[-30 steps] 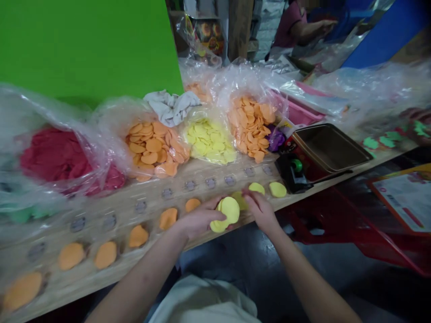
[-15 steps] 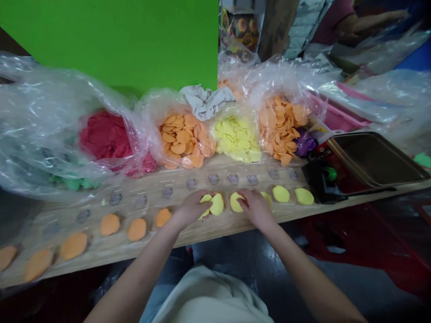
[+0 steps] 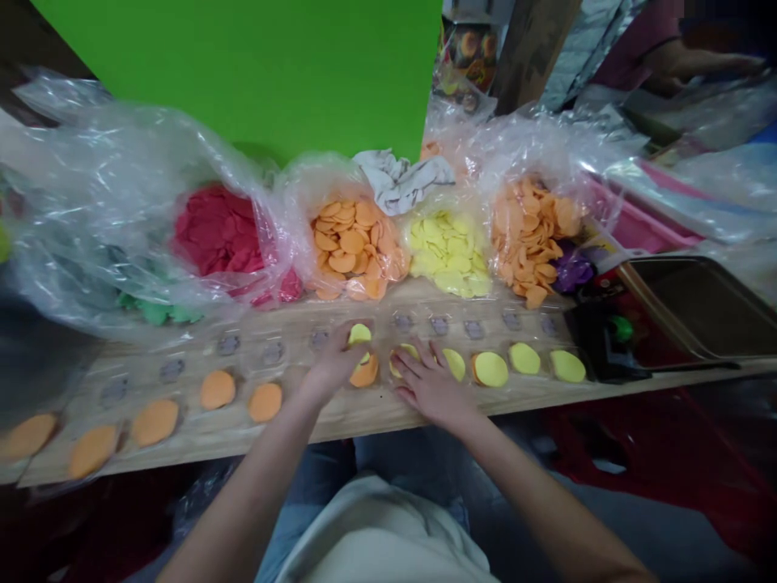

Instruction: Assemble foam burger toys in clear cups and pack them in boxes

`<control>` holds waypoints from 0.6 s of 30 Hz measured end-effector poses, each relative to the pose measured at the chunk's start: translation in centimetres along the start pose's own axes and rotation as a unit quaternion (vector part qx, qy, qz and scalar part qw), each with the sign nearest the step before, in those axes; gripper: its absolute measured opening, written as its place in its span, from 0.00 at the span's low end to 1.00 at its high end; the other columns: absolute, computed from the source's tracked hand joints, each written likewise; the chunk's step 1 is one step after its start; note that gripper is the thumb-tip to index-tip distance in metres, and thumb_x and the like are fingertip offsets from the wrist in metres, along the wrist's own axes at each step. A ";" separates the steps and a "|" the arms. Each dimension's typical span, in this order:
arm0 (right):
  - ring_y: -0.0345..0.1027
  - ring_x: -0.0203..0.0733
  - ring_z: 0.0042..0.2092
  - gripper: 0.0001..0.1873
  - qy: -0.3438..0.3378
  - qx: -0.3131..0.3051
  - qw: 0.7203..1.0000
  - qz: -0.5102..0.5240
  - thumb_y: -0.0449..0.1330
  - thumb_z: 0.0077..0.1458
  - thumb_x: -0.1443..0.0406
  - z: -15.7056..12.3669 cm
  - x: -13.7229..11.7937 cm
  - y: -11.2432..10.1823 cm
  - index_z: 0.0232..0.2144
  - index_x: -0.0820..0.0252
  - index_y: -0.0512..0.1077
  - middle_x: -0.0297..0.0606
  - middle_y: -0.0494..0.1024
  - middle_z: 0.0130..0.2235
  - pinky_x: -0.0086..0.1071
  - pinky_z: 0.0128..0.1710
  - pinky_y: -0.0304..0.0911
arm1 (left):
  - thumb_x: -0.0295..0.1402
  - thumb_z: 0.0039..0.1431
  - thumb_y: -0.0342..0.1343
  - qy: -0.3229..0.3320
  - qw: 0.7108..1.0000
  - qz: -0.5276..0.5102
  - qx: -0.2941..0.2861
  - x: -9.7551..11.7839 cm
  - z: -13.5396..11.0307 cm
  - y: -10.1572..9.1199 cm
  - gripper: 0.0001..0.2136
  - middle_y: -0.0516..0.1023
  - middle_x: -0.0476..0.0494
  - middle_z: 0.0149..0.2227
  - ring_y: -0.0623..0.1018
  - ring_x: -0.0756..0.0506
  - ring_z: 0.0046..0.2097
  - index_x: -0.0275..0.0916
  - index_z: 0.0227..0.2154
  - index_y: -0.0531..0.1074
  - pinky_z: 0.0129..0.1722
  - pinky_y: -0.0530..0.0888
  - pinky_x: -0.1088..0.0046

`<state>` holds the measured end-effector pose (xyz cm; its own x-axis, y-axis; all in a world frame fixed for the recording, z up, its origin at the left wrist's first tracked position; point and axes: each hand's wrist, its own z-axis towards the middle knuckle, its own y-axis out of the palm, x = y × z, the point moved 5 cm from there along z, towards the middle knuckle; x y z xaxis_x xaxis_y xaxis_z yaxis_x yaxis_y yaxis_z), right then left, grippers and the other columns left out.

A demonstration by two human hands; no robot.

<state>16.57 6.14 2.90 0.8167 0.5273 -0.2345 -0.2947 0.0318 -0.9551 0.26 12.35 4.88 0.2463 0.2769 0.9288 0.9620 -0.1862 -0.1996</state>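
Note:
My left hand (image 3: 328, 368) pinches some thin yellow discs (image 3: 359, 334) above an orange disc (image 3: 365, 372). My right hand (image 3: 434, 389) lies palm down with its fingers spread over a yellow disc (image 3: 403, 356), which they partly cover. To its right runs a row of yellow discs (image 3: 490, 369), one with an orange edge showing beneath it. Orange discs (image 3: 265, 402) continue the row on the left. Most discs sit in clear plastic packaging that also holds small greyish pieces (image 3: 439, 325).
Behind the row stand clear bags of red pieces (image 3: 218, 231), orange discs (image 3: 352, 243), yellow discs (image 3: 447, 249) and more orange pieces (image 3: 527, 239). A grey cloth (image 3: 401, 180) rests between bags. At right lies a dark tray (image 3: 704, 304). Another person's arm (image 3: 698, 65) shows at the upper right.
Both hands have shifted left along the row. My right hand has gone from pinching a yellow disc to lying spread over one. The camera view has shifted slightly.

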 end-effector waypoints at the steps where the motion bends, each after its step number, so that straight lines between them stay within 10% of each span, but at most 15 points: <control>1: 0.43 0.50 0.62 0.23 -0.011 -0.007 1.000 0.002 0.50 0.58 0.57 -0.1 -0.1 0.3 0.54 0.56 0.61 0.38 0.64 0.57 0.52 0.58 0.42 | 0.31 0.48 0.55 -0.042 0.996 -0.074 -0.009 -0.5 -0.6 -1.2 0.18 0.74 0.44 0.38 0.74 0.43 0.41 0.41 0.45 0.67 0.42 0.69 0.68; 4: 0.46 0.49 0.61 0.20 -0.022 -0.001 1.000 0.015 0.51 0.58 0.59 -0.2 -0.1 0.3 0.52 0.56 0.64 0.39 0.68 0.54 0.53 0.59 0.41 | 0.33 0.48 0.57 -0.111 0.979 -0.166 -0.030 -1.6 -2.6 -4.0 0.23 0.74 0.44 0.36 0.76 0.47 0.33 0.40 0.49 0.63 0.33 0.71 0.71; 8: 0.59 0.47 0.53 0.15 0.032 0.062 0.994 0.078 0.51 0.58 0.62 1.5 -0.8 -0.8 0.45 0.59 0.69 0.41 0.74 0.46 0.44 0.53 0.54 | 0.39 0.47 0.58 -0.095 0.992 -0.028 -0.073 -2.3 -3.1 -4.2 0.15 0.74 0.45 0.29 0.73 0.48 0.25 0.37 0.37 0.69 0.23 0.68 0.75; 14: 0.65 0.46 0.40 0.13 0.117 0.068 0.987 0.084 0.49 0.56 0.67 4.8 -2.8 0.2 0.41 0.59 0.70 0.41 0.75 0.36 0.38 0.41 0.60 | 0.23 0.45 0.55 0.066 0.973 0.210 -0.065 -1.6 -0.9 -1.0 0.09 0.75 0.44 0.32 0.73 0.42 0.39 0.41 0.30 0.73 0.41 0.68 0.70; 18: 0.62 0.47 0.46 0.12 0.072 0.042 0.996 0.042 0.50 0.57 0.67 4.5 -4.3 1.3 0.40 0.59 0.71 0.42 0.74 0.42 0.40 0.45 0.58 | 0.23 0.48 0.52 0.088 0.971 0.221 -0.001 -1.0 -1.1 -2.1 0.13 0.71 0.39 0.42 0.70 0.40 0.47 0.41 0.37 0.71 0.49 0.64 0.66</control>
<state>10.44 7.80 3.46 0.8484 0.4044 -0.3416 -0.4000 0.0672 -0.9140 -2.13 11.42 4.75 0.6112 0.0034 0.7915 0.7663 -0.2529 -0.5906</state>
